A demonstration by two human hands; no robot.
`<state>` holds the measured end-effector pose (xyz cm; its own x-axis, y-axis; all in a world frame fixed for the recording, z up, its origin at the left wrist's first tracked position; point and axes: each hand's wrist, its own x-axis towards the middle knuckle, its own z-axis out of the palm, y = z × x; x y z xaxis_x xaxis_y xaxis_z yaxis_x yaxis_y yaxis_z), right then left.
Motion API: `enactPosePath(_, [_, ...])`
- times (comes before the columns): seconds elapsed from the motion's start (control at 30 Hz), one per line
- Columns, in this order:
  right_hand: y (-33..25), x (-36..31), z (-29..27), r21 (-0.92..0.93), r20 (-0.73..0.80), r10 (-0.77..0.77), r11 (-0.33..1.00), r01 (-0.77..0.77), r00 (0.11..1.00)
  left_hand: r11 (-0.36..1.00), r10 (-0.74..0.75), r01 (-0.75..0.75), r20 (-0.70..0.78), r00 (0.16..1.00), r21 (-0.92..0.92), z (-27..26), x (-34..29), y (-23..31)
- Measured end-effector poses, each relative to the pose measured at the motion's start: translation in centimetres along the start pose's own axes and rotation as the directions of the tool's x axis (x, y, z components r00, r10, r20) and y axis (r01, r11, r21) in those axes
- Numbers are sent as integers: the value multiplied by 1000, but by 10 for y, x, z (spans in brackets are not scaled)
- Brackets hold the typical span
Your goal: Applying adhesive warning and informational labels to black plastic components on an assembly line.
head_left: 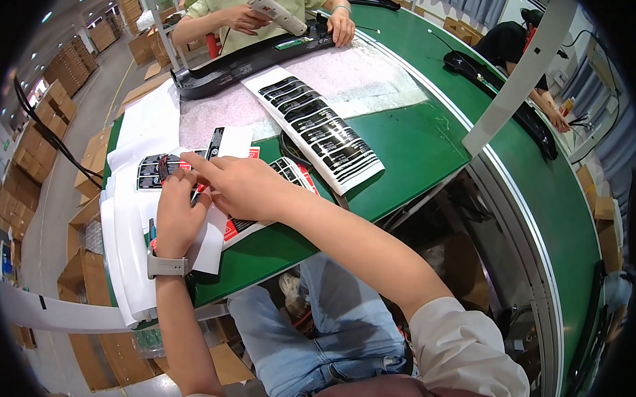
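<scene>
My left hand (176, 214), a grey watch band (167, 264) on its wrist, lies over the white paper sheets at the table's left edge. Its fingers are bent, close to a black printed label (149, 173). My right hand (245, 187) reaches across from the right and meets it. The right index finger points toward the left fingertips, while the other fingers curl under. A small red and black piece shows between the hands; what exactly each one pinches is hidden. Under my right wrist lie red, black and white label sheets (238, 228).
A long label sheet (320, 132) lies on the green table (417, 156). Across it, a person holds a white glue gun (275, 13) over a long black plastic part (238, 66). A metal post (522, 72) rises right. Another black part (504, 96) sits on the green conveyor (542, 199).
</scene>
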<state>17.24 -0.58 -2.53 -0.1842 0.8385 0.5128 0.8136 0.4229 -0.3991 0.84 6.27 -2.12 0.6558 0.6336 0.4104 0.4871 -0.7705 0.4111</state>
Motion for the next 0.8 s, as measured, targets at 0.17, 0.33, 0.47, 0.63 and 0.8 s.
enactPosePath(0.17, [2, 1, 3, -5, -2, -20, 1000, 19, 1000, 1000, 17, -17, -5, 1000, -12, 0, 0, 0])
enactPosePath(0.33, [0, 1, 1, -17, 12, -3, 1000, 3, 1000, 1000, 17, -17, 17, 1000, -11, -3, 1, -2])
enactPosePath(0.47, [1, -2, -4, -11, -45, -6, 1000, 5, 999, 994, 104, -102, -58, 993, 26, 9, 3, -7])
enactPosePath(0.63, [-3, 5, -12, 39, -503, -174, 974, 223, 846, 998, 49, -51, 62, 997, 24, -2, 1, -14])
enactPosePath(0.8, [-12, -21, -28, -80, -550, -239, 969, 235, 800, 992, 96, -92, -39, 995, 92, 6, -1, -18])
